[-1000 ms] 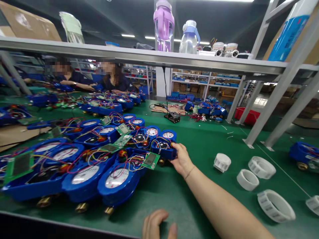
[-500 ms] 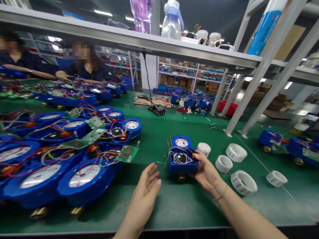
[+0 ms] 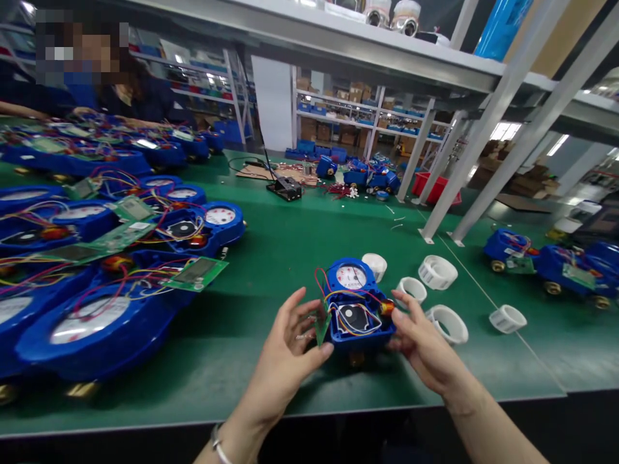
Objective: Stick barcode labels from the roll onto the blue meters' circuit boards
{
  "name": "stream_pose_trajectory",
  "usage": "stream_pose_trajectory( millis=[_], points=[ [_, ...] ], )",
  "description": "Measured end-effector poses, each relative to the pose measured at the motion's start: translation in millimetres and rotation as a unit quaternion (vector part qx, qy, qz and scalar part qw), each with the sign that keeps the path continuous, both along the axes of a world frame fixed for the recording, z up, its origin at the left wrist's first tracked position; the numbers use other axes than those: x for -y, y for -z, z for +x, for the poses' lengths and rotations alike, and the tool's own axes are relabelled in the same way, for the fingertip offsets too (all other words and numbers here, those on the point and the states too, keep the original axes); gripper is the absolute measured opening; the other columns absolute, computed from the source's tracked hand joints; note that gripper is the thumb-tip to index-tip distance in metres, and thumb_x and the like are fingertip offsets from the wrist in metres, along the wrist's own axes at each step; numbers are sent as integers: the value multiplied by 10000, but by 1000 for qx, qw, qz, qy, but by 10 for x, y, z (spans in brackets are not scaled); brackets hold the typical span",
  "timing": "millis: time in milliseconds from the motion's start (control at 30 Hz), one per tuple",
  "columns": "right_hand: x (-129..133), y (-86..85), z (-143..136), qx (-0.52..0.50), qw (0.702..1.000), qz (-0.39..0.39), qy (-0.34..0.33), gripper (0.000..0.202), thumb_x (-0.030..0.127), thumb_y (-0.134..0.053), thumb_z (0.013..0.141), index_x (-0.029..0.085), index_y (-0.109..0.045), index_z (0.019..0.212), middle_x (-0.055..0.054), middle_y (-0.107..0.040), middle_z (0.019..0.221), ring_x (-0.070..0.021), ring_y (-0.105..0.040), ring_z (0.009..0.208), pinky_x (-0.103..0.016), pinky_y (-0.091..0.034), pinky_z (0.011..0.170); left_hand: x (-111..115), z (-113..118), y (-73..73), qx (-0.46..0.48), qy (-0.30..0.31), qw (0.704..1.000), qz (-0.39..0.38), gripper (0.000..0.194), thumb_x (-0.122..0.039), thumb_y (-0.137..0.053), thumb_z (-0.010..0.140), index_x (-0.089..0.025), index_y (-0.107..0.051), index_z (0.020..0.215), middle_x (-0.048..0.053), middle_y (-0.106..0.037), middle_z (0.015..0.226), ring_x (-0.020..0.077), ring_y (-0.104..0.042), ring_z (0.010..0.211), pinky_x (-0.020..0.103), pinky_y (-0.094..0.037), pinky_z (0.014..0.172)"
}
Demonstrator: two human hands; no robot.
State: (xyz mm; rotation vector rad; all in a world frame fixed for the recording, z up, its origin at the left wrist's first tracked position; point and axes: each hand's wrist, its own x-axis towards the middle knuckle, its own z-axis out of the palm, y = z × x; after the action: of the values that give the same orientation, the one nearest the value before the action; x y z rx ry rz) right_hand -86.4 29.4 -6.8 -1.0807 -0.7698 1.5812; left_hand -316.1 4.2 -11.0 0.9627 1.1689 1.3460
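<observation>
White rolls with grey print (image 3: 503,321) lie at the right of the green counter (image 3: 271,238), and farther back a red bin (image 3: 442,191) shows behind slanting metal posts (image 3: 485,138). Toward the far middle, a black device (image 3: 286,188) sits beside flat cardboard (image 3: 250,171), with storage racks (image 3: 333,119) beyond. A person in dark clothing (image 3: 157,106) is at the far left; a raised shelf (image 3: 338,53) carries a blue cylinder (image 3: 500,31) at right.

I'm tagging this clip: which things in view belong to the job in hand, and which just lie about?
Job: blue meter in the right hand; green circuit board beside it.

Seemingly just lying about: white label rolls, red bin, black device.
</observation>
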Motion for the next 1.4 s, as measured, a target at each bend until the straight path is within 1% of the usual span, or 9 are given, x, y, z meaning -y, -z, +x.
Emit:
stream_pose_trajectory(
  millis=[67, 200, 267, 500, 633, 833, 900, 1067, 1400],
  points=[
    [74, -45, 15, 162, 974, 138, 73, 607, 297, -857, 730, 279, -580, 1271, -72, -642, 1240, -217, -637, 1055, -369, -531, 893, 20, -31, -59, -17, -26, 999, 8, 898, -301, -889, 643, -284, -407, 1400, 109, -583, 1315, 283, -571, 1228, 459, -440, 1079],
    [176, -236, -111, 416, 742, 521, 71, 409, 70, -663, 888, 214, -649, 1271, -94, -679, 1156, -198, -621, 1071, -343, -526, 932, 53, -58, -227, -42, -47, 997, 32, 834, -290, -874, 671, -261, -412, 1365, 77, -617, 1205, 222, -622, 1107, 396, -480, 1030],
    [155, -318, -209, 419, 672, 610, 21, 418, -15, -591, 903, 138, -628, 1291, -109, -710, 1068, -187, -632, 987, -327, -549, 874, 44, -40, -310, -46, -51, 996, 49, 809, -289, -873, 677, -265, -412, 1341, 60, -631, 1169, 196, -633, 1070, 353, -504, 990],
    [-29, -406, -293, 427, 632, 646, 39, 244, 15, -618, 903, 61, -680, 1134, -140, -732, 986, -206, -638, 902, -352, -550, 781, -32, 45, -487, -53, -57, 993, 91, 659, -284, -876, 687, -259, -468, 1204, 18, -678, 1077, 146, -657, 1013, 248, -533, 900],
    [-26, -497, -279, 418, 677, 601, 73, 182, 17, -621, 896, 96, -719, 1028, -107, -739, 930, -170, -660, 856, -297, -545, 777, -80, 49, -578, -44, -35, 991, 123, 669, -222, -866, 706, -307, -472, 1240, -14, -701, 1070, 127, -674, 989, 215, -548, 883],
    [33, -518, -330, 218, 924, 289, 121, 126, 229, -710, 875, 196, -739, 757, 12, -696, 694, -98, -626, 644, -195, -501, 599, -347, 131, -697, -118, -37, 979, 161, 314, -323, -737, 850, -336, -628, 1144, -40, -740, 964, 141, -687, 925, 207, -550, 830],
    [58, -496, -373, 92, 970, 184, 131, 192, 320, -768, 821, 183, -730, 693, 18, -671, 616, -85, -594, 568, -188, -492, 561, -464, 178, -713, -209, -35, 959, 188, 180, -390, -691, 875, -337, -702, 1047, -37, -740, 985, 171, -681, 901, 255, -542, 828],
    [131, -485, -465, -73, 979, 72, 178, 299, 384, -903, 622, 157, -708, 622, 0, -675, 553, -90, -579, 462, -199, -496, 473, -668, 236, -758, -362, -10, 873, 326, 188, -418, -600, 915, -367, -759, 1003, -26, -737, 970, 228, -645, 912, 325, -485, 821],
    [192, -399, -441, -71, 983, 83, 151, 305, 429, -828, 746, 188, -645, 706, 12, -684, 600, -117, -598, 487, -248, -520, 482, -818, 314, -720, -411, -2, 806, 426, 291, -320, -542, 938, -416, -715, 1151, -14, -725, 928, 254, -567, 883, 364, -447, 795]
  ],
)
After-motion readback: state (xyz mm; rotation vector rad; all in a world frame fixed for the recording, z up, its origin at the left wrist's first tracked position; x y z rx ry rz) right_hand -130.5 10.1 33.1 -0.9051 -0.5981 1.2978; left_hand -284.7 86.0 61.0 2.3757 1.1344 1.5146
